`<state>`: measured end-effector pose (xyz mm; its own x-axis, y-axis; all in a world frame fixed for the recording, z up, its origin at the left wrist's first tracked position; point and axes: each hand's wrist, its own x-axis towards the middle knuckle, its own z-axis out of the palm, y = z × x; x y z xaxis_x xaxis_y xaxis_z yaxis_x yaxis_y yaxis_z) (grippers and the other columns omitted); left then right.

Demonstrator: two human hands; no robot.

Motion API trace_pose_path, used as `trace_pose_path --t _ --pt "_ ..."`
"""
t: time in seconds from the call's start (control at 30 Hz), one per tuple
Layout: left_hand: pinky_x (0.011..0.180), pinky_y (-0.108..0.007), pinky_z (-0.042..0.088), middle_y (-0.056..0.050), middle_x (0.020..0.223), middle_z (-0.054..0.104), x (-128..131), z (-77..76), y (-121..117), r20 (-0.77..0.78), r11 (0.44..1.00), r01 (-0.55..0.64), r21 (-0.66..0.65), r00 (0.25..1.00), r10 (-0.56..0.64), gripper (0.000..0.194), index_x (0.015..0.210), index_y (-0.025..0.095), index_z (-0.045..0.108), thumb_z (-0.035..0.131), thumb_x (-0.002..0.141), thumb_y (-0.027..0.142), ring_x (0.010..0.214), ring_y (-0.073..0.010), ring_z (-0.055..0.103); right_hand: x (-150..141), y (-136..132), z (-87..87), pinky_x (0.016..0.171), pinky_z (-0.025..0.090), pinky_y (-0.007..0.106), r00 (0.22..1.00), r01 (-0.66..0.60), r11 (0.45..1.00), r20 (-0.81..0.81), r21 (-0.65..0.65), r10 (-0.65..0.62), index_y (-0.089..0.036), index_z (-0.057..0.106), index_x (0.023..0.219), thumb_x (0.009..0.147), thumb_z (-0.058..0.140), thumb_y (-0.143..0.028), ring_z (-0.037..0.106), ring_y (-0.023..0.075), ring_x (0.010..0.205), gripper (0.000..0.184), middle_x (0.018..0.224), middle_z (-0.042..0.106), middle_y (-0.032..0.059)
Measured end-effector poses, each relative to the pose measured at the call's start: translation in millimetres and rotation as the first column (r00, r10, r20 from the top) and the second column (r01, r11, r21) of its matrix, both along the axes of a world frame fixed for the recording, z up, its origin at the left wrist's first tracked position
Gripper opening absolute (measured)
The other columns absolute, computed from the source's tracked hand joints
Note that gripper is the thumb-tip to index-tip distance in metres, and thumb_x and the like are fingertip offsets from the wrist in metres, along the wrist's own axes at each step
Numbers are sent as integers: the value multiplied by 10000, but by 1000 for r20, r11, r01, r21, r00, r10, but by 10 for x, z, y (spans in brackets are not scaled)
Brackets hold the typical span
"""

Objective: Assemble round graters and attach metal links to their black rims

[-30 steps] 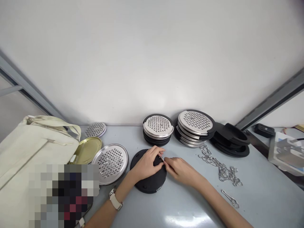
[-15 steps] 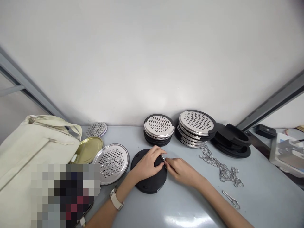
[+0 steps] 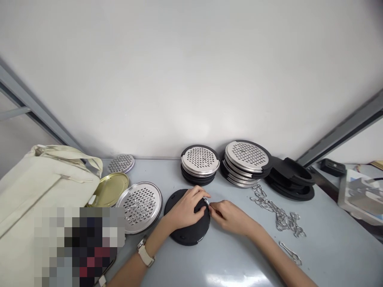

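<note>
A black round disc lies flat on the table in front of me. My left hand rests over it, fingers bent towards its right edge and thumb apart from them, holding it down. At that edge a small silver wire clip shows between my two hands. My right hand is closed in a pinch on the clip's near end; the fingertips partly hide it. Right of this hand lies a tangle of wire clips, with a single clip nearer me.
Behind stand a small stack of perforated metal discs and a larger stack. Black round covers are piled at right. A big grater disc, a gold lid and a cream bag sit at left.
My right hand has shifted slightly right and down at the disc's edge, and the clip sits at a steeper angle. My left hand stays on the disc.
</note>
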<state>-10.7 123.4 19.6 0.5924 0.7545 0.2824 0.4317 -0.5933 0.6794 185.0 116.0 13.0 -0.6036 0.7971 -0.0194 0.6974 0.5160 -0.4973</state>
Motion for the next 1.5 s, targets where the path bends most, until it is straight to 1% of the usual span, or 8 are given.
trace_pose_path --t 0.27,0.7,0.93,1.13,1.33,1.5 --pt "949 -349 412 -48 1096 516 7 -16 -8 -13 1000 -16 21 1000 16 393 1148 226 478 502 787 71 1053 -195 500 -17 14 -2 504 280 241 1000 -1 1000 -5 4 1 -190 437 657 938 317 -219 411 107 479 307 574 530 -7" --pt "906 -337 406 -33 1056 587 26 36 -15 -47 1000 -9 23 999 10 334 1098 219 513 484 801 68 995 -188 532 -2 5 15 502 277 235 1000 -5 1000 3 -18 5 -189 452 660 942 310 -234 409 104 474 319 555 513 -15" --pt "936 -366 384 -32 1038 582 26 -16 -10 -62 995 -73 61 995 77 316 1073 219 512 540 778 109 1011 -203 523 -3 6 45 499 276 237 1000 -12 1000 2 -20 12 -187 456 657 936 322 -225 413 104 477 311 551 509 -14" --pt "959 -373 349 -23 1050 605 25 -35 4 -40 998 -54 43 998 56 333 1085 226 495 532 780 97 1019 -196 537 -16 5 47 495 271 232 1000 -12 1000 2 -18 12 -191 433 648 932 326 -228 413 100 472 306 553 517 -19" --pt "951 -345 355 -12 1058 616 18 -38 16 7 999 -31 10 999 31 369 1109 227 487 527 777 69 1005 -175 558 -26 -6 48 494 265 235 1000 -13 1000 3 -15 13 -188 418 634 932 326 -231 403 95 468 314 549 514 -17" --pt "939 -334 363 -12 1063 623 18 -46 26 27 1000 -15 -12 1000 16 389 1115 225 495 534 767 54 982 -169 572 -30 -8 43 488 251 238 1000 -7 1000 -7 -20 7 -186 399 616 929 331 -232 368 88 458 323 527 484 -25"
